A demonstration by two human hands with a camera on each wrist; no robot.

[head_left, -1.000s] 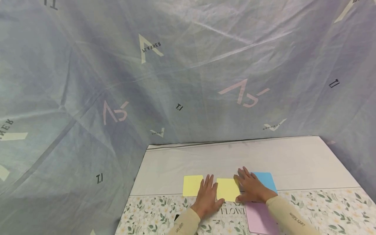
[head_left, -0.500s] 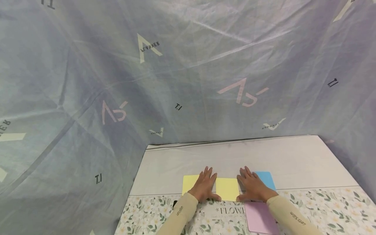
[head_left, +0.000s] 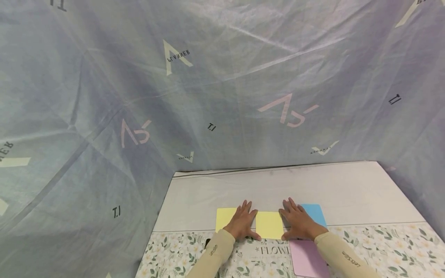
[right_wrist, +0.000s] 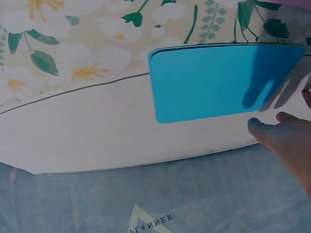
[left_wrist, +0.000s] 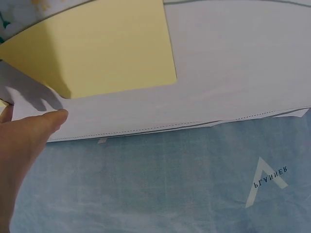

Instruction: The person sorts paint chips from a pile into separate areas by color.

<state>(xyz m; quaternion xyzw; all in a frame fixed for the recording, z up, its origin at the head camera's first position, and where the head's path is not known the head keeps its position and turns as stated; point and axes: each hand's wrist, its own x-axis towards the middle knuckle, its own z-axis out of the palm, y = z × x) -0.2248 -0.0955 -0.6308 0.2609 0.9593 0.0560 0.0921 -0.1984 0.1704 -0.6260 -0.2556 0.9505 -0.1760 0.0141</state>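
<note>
In the head view a yellow square sheet (head_left: pixel 269 225) lies flat between my two hands. My left hand (head_left: pixel 242 223) is at its left edge, fingers spread and thumb near the lower left corner. At the right edge rests my right hand (head_left: pixel 298 221), also spread, with its thumb by the lower right corner. A second yellow square (head_left: pixel 224 219) lies partly under the left hand and forearm. To the right, a blue square (head_left: pixel 314 213) with rounded corners is partly hidden by the right hand. Both wrist views show fingertips beside these sheets, holding nothing.
A pink square (head_left: pixel 307 256) lies nearer, partly under the right sleeve. The floral and white cloth (head_left: pixel 382 247) covers the table. A small black object (head_left: pixel 207 242) shows beside the left sleeve. Grey-blue printed fabric (head_left: pixel 243 116) hangs behind and at the sides.
My left hand has shifted slightly left and turned, covering more of the left yellow square. The right hand has moved slightly outward from the middle sheet, which stays nearly in place.
</note>
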